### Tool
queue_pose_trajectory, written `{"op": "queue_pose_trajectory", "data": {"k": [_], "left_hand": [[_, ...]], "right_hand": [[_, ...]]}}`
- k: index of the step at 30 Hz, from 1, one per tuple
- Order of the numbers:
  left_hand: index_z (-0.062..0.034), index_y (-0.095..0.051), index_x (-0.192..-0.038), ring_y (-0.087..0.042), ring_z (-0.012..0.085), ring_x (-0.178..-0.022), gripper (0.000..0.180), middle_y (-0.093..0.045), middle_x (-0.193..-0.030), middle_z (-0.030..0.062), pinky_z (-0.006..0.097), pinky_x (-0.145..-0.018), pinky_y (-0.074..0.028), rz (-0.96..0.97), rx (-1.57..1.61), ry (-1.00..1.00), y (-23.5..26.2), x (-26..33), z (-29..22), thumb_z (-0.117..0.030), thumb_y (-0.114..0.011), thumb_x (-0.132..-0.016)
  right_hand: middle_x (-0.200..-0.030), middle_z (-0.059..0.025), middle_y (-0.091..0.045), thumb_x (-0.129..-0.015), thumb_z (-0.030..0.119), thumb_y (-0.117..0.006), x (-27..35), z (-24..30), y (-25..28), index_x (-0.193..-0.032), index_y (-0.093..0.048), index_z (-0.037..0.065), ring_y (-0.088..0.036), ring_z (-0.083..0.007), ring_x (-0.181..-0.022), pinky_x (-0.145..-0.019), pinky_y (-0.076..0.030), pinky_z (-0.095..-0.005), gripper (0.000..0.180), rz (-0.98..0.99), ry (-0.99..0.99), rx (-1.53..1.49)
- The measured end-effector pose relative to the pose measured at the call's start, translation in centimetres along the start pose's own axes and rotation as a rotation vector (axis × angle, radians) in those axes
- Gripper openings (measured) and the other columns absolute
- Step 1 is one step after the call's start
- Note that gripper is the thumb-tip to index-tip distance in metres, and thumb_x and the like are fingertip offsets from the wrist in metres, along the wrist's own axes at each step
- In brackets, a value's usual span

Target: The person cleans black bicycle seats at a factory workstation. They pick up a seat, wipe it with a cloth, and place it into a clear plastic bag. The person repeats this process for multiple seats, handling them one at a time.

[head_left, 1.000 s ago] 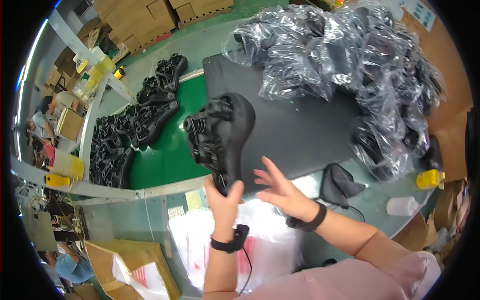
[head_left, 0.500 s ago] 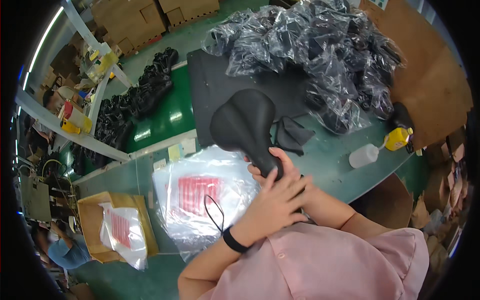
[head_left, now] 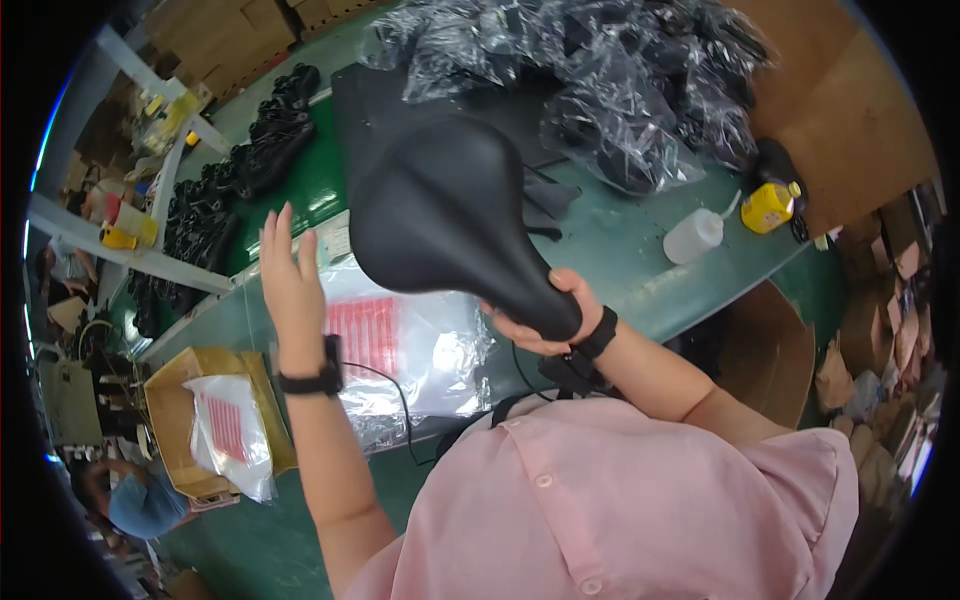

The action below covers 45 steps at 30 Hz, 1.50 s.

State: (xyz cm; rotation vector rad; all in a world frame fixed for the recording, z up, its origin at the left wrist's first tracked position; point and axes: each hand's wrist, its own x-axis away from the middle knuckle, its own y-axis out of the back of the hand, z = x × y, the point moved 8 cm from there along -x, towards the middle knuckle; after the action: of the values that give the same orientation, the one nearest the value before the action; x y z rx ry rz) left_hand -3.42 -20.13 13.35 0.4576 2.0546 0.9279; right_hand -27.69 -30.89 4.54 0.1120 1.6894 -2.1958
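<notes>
Bicycle saddle (head_left: 440, 215), black and smooth-topped, is held up in the air above the green worktop (head_left: 640, 250), top face toward the camera and narrow nose toward the person. Beyond it on the worktop lies a heap of bagged black saddles (head_left: 600, 80) in clear wrap, and to the left a row of unbagged black saddles (head_left: 230, 190). Directly under the held saddle lies a stack of clear plastic bags (head_left: 420, 350) with red printing. A cardboard box (head_left: 205, 420) with more bags stands lower left. A translucent squeeze bottle (head_left: 693, 235) and a small yellow bottle (head_left: 768, 205) stand at right. The right hand (head_left: 535, 315) is closed around the saddle's nose alone, carrying the whole weight. The left hand (head_left: 290, 275) is open, fingers spread, apart from the saddle and holding nothing. Judged risk: with a one-handed grip at the slim, smooth end, the broad rear could pivot or slip and drop onto the bags.
</notes>
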Motion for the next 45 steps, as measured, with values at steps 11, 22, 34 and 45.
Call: {"op": "queue_pose_trajectory", "data": {"k": [11,22,34,45], "left_hand": [[-0.0148,-0.052,-0.132,-0.041,0.0333,-0.128,0.050,-0.048,-0.137,0.0100,0.052,-0.103,-0.032,0.095,-0.005,-0.292,-3.1,0.7,-13.3,-0.030,-0.061,-0.086],[0.0014,-0.050,-0.120,-0.054,0.0331,-0.103,0.053,-0.054,-0.112,0.0196,0.044,-0.082,-0.050,0.415,0.006,0.215,-16.8,18.5,0.6,-0.028,-0.068,-0.080],[-0.0009,-0.062,-0.070,-0.055,0.0174,-0.053,0.022,-0.051,-0.053,0.0051,0.031,-0.052,-0.044,0.565,0.451,0.540,-21.6,22.4,5.6,-0.018,-0.074,-0.074],[-0.0056,-0.061,-0.075,-0.052,0.0074,-0.061,0.021,-0.058,-0.070,0.0010,0.021,-0.054,-0.041,0.266,1.027,1.088,-16.7,22.3,8.5,-0.019,-0.062,-0.091]], "right_hand": [[-0.073,-0.0151,-0.048,-0.089,0.046,-0.052,1.0,-0.9,1.2,-0.114,-0.051,-0.002,-0.042,-0.0169,-0.038,-0.029,-0.034,-0.0247,0.054,-0.090,-0.056,0.006],[-0.091,-0.0208,-0.061,-0.067,0.024,-0.076,8.2,7.7,11.0,-0.119,-0.042,-0.009,-0.064,-0.0333,-0.082,-0.074,-0.052,-0.0424,0.071,-1.195,0.022,1.677],[-0.103,-0.0221,-0.063,-0.062,0.035,-0.084,10.3,4.3,17.4,-0.132,-0.035,-0.005,-0.063,-0.0386,-0.094,-0.083,-0.050,-0.0423,0.094,-1.286,-0.498,1.846],[-0.109,-0.0075,-0.063,-0.081,0.011,-0.071,6.4,1.2,18.9,-0.123,-0.052,0.002,-0.062,-0.0142,-0.093,-0.077,-0.053,-0.0266,0.047,-0.991,-0.082,0.516]]}}
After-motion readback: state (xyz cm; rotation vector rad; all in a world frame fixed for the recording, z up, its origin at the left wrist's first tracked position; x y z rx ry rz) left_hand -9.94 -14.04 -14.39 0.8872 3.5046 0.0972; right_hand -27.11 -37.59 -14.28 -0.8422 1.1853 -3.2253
